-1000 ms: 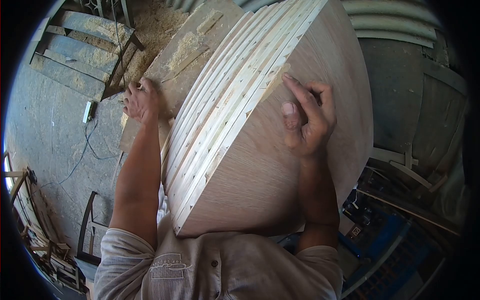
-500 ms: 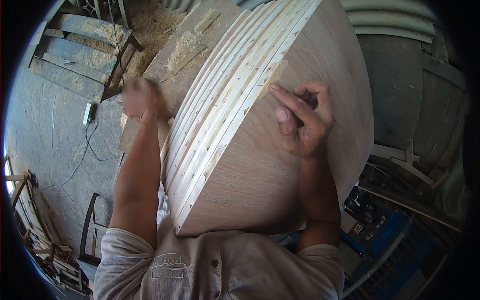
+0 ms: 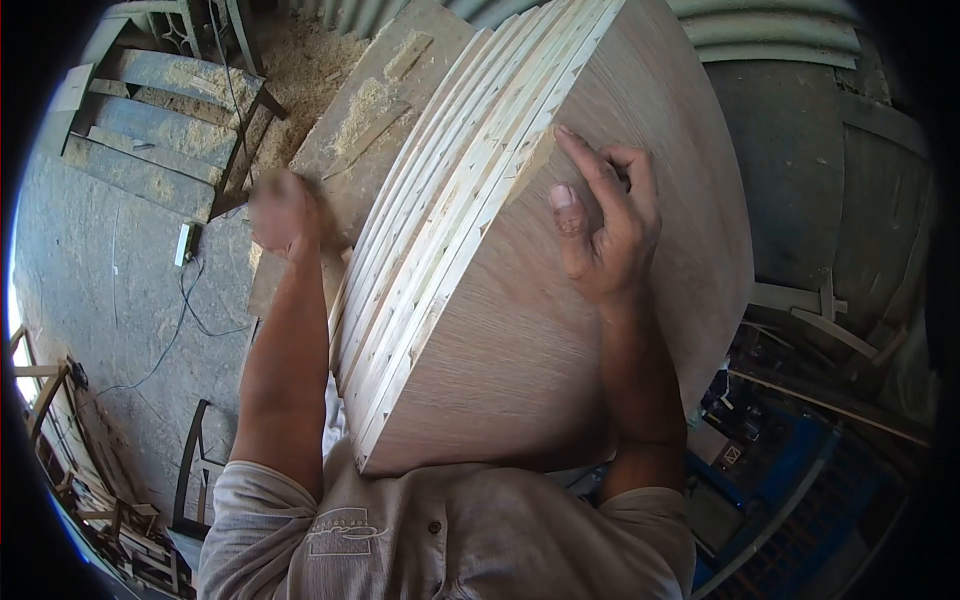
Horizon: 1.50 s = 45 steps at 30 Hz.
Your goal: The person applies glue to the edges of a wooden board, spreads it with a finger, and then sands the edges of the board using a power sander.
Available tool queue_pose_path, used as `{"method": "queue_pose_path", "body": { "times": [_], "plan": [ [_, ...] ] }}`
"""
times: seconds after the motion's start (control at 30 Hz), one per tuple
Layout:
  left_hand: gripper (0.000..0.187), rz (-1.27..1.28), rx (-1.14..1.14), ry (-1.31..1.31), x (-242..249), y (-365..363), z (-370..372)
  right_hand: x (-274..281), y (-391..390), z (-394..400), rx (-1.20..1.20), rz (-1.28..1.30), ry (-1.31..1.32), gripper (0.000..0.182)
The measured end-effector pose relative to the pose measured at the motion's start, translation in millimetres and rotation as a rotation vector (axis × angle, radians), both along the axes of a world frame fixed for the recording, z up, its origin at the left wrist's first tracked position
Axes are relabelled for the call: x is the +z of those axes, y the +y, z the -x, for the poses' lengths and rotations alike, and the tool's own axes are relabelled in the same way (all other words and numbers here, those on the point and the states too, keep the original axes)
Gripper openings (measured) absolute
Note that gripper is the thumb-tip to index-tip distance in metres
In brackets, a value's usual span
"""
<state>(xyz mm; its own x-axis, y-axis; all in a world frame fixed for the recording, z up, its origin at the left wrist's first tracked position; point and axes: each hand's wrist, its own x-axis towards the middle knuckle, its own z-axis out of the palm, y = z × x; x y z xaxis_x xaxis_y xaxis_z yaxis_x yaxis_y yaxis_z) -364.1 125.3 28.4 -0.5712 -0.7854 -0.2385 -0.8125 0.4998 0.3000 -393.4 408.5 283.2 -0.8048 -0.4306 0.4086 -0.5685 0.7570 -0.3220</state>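
Note:
A stack of doors or panels with wood-grain faces stands on edge in front of me; its near panel (image 3: 530, 330) faces right, and its pale layered edges (image 3: 440, 240) face up and left. My right hand (image 3: 610, 220) is over that face. Its index fingertip touches or nearly touches a tan, putty-like patch (image 3: 533, 165) at the panel's edge. The thumb stands apart and the other fingers curl loosely, with nothing visible in them. Left of the stack, my left hand (image 3: 283, 212) is smeared, so its fingers and anything in it cannot be made out.
A board (image 3: 375, 115) with sawdust and wood strips lies beyond my left hand. Slatted wooden furniture (image 3: 160, 130) stands at upper left. A cable with a small white box (image 3: 187, 243) lies on the concrete floor. Blue machinery (image 3: 770, 490) is at lower right.
My right hand has moved slightly up along the panel, with its index finger straighter and its thumb further apart. The view has shifted a little; my left hand stays beside the stack.

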Motion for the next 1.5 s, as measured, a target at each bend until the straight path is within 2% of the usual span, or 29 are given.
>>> {"method": "queue_pose_path", "body": {
  "times": [0.33, 0.4, 0.73, 0.93, 1.03, 1.13, 1.33, 1.4, 1.5],
  "plan": [
    [0.058, -0.006, 0.005, -0.002, 1.3, -0.5, 0.9, 2.3, -1.4, -0.2, -0.020, -0.021, -0.021, 0.044],
    [0.058, -0.007, 0.005, -0.005, 4.1, 0.4, 1.1, 5.2, -1.4, 0.2, 0.008, -0.092, -0.026, 0.046],
    [0.056, -0.005, 0.010, -0.009, 2.1, -0.2, 1.3, -0.3, 0.1, 1.9, -0.022, -0.004, -0.013, 0.046],
    [0.056, -0.007, 0.013, 0.005, 3.4, 0.4, 1.2, 3.3, 1.4, 0.2, 0.004, -0.036, 0.008, 0.042],
    [0.056, -0.005, 0.010, -0.001, 4.9, 0.5, 1.0, 7.7, 4.2, -9.2, 0.095, 0.054, -0.055, 0.041],
    [0.057, -0.009, 0.017, -0.007, 3.7, 0.4, 1.5, 8.5, 2.4, -9.6, 0.085, 0.108, -0.032, 0.038],
    [0.058, -0.007, 0.017, -0.008, 0.4, -0.3, 1.3, 7.9, -4.1, -4.4, -0.012, 0.056, 0.003, 0.034],
    [0.058, -0.002, 0.012, -0.009, -0.4, -0.2, 0.9, 9.4, 2.5, -9.6, 0.159, 0.013, -0.014, 0.037],
    [0.057, 0.009, 0.005, -0.007, -0.9, -0.5, 0.2, 8.1, 1.2, -10.9, 0.135, 0.051, -0.035, 0.037]
  ]
}}
